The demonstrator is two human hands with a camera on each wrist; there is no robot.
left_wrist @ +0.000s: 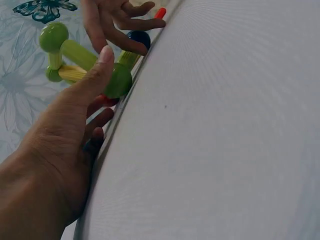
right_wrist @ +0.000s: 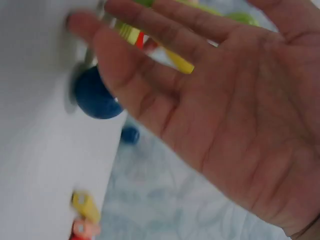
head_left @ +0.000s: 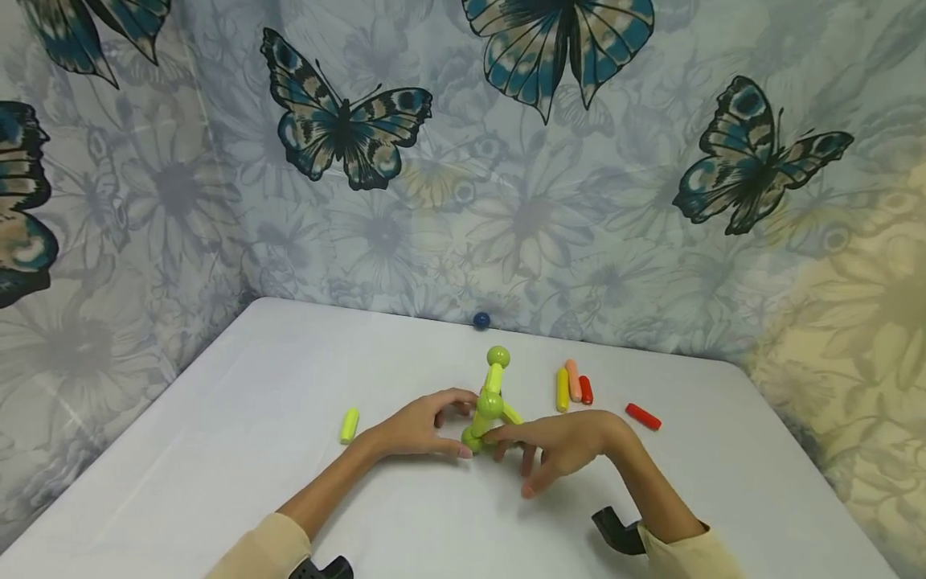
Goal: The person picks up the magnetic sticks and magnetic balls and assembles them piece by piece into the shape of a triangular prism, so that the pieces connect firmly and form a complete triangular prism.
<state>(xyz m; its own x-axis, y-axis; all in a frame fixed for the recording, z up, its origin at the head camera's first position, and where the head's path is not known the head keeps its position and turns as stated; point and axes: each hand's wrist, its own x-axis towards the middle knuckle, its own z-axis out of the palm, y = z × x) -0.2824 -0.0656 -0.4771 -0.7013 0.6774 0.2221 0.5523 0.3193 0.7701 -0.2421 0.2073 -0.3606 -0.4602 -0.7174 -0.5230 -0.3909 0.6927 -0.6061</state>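
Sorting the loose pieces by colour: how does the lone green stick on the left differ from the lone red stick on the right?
The green stick is lime and lies left of the left hand, pointing nearly away from the viewer. The red stick lies right of the right hand, angled more crosswise. Both are short, round-ended rods lying flat on the white table, untouched by either hand.

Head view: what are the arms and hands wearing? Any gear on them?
Both hands are bare: the left hand and right hand show no gloves, rings or markings. Each forearm ends in a pale cream long sleeve, pushed back from the wrist: left sleeve, right sleeve. A black device sits at each wrist: left one, right one. No cables are visible.
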